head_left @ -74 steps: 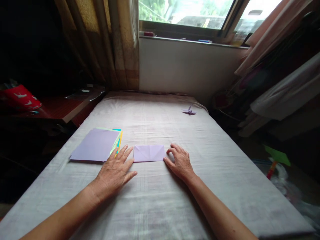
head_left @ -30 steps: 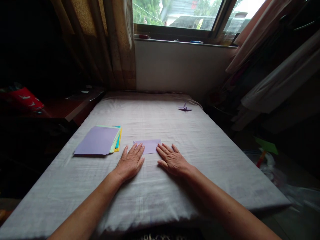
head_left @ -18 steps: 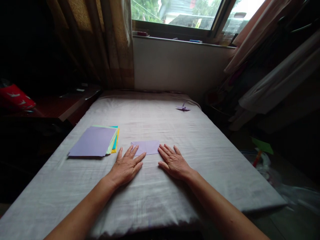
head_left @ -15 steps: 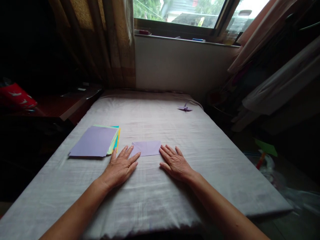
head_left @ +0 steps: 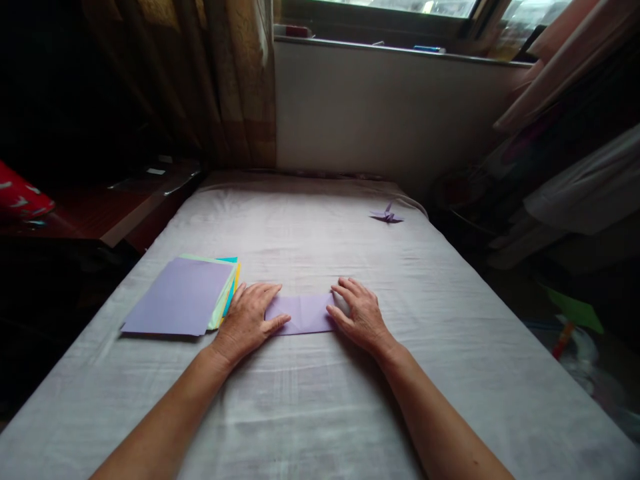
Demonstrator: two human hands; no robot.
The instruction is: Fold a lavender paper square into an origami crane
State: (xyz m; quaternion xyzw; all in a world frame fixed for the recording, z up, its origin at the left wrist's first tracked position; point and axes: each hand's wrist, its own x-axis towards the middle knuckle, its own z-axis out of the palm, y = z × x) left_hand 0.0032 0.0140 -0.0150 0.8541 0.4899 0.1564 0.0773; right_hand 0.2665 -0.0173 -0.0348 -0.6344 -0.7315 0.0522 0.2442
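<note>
A folded strip of purple origami paper lies on the cloth-covered table, its long side running left to right, with a faint crease across its middle. My left hand rests at its left end, thumb on the paper and fingers apart from the thumb, curving over the far left corner. At the right end is my right hand, its thumb touching the edge and its fingers loosely bent, with a gap between. Both hands are open. Beside my left hand sits a stack of coloured paper squares, purple on top.
A folded purple paper crane stands near the far right of the table. Off the left edge is a dark wooden surface with a red item. Hanging cloths and a green piece of paper are at the right.
My hands, flat beside the paper before, have curled in at its two ends, thumbs now at the paper. The view has tilted down, and the paper appears slightly nearer.
</note>
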